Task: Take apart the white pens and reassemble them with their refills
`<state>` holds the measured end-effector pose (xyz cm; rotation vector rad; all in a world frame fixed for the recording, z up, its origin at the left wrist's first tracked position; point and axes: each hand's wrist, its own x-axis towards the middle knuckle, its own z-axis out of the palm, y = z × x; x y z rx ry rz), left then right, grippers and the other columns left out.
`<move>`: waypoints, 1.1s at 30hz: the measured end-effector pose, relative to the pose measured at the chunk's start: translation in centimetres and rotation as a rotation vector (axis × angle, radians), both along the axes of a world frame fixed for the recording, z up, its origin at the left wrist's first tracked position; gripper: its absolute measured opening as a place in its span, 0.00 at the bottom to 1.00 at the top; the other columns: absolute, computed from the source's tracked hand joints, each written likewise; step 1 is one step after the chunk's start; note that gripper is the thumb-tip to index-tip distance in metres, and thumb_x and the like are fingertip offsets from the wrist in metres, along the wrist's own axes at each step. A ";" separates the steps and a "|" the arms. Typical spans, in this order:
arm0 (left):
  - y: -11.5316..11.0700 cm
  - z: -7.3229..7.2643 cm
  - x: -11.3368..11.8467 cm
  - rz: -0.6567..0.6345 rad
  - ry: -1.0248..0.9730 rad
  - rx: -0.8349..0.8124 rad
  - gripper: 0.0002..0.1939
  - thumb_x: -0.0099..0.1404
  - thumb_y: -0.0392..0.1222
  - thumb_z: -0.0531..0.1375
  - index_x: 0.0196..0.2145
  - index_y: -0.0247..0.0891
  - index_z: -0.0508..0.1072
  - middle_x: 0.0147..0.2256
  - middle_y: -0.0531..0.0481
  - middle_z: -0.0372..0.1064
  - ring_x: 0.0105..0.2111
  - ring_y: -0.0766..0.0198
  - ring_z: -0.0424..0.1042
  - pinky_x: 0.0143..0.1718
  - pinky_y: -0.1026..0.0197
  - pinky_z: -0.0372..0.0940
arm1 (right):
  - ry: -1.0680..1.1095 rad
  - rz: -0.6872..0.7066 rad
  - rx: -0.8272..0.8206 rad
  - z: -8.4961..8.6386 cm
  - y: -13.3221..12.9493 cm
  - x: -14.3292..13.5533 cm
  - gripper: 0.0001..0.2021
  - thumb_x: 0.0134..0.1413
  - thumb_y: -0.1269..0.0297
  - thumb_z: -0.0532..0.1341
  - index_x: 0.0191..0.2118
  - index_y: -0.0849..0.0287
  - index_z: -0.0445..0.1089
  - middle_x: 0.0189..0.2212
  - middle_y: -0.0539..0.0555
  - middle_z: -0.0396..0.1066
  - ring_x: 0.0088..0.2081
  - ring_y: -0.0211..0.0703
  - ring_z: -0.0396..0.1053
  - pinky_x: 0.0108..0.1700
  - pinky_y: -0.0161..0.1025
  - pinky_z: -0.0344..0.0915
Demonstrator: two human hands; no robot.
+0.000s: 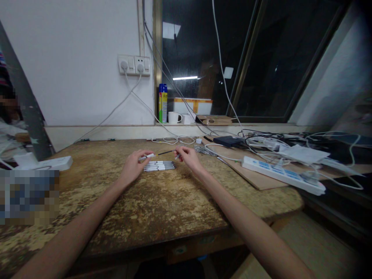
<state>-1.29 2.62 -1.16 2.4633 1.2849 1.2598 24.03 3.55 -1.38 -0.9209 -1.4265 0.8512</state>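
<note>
My left hand [135, 166] is closed around a white pen barrel [150, 155] that points to the right. Opposite it, my right hand [187, 157] pinches a thin dark pen refill [166, 153], whose yellowish tip lies close to the barrel's end. Another small pale piece shows under the right fingers, too small to name. On the table just below and between both hands, several white and grey pens [159, 166] lie side by side in a row.
The worn wooden table [139, 209] has a board [255, 180] on its right with a white power strip [281, 174] and tangled cables. A black box [228, 141] sits behind. A spray can [163, 104] and white mug [174, 117] stand on the sill. A person is at far left.
</note>
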 end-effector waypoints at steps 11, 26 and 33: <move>0.0 0.0 0.1 0.020 -0.025 -0.056 0.17 0.70 0.49 0.56 0.52 0.43 0.77 0.52 0.46 0.76 0.51 0.50 0.73 0.49 0.52 0.67 | 0.049 -0.003 -0.056 -0.4 0.4 0.2 0.17 0.53 0.52 0.59 0.21 0.59 0.65 0.18 0.50 0.64 0.20 0.33 0.55 0.23 0.34 0.49; 0.0 -0.2 0.0 0.036 -0.045 -0.060 0.16 0.70 0.50 0.57 0.50 0.43 0.77 0.50 0.46 0.77 0.49 0.50 0.73 0.49 0.52 0.67 | -0.014 0.055 -0.018 -0.9 1.0 0.2 0.20 0.52 0.45 0.63 0.26 0.59 0.69 0.25 0.51 0.70 0.26 0.36 0.63 0.30 0.34 0.61; 0.5 -0.4 -0.3 0.024 -0.055 -0.053 0.16 0.69 0.48 0.58 0.49 0.42 0.78 0.51 0.45 0.76 0.50 0.51 0.73 0.49 0.52 0.67 | -0.023 0.025 0.026 -1.0 1.1 0.3 0.17 0.49 0.47 0.65 0.32 0.59 0.72 0.27 0.51 0.72 0.28 0.38 0.67 0.32 0.35 0.64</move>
